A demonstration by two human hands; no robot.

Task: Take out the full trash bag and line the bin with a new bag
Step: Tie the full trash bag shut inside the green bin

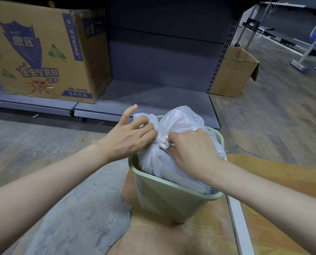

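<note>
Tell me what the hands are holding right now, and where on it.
Both hands, left and right, pinch the white trash bag at its knotted neck, above the green bin.

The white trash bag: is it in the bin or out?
In: the white trash bag, knotted, sits inside the green bin.

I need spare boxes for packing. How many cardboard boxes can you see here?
2. A large printed cardboard box stands on the low shelf at upper left. A plain box with an open flap sits on the floor right of the shelving upright. Others may be out of view.
</note>
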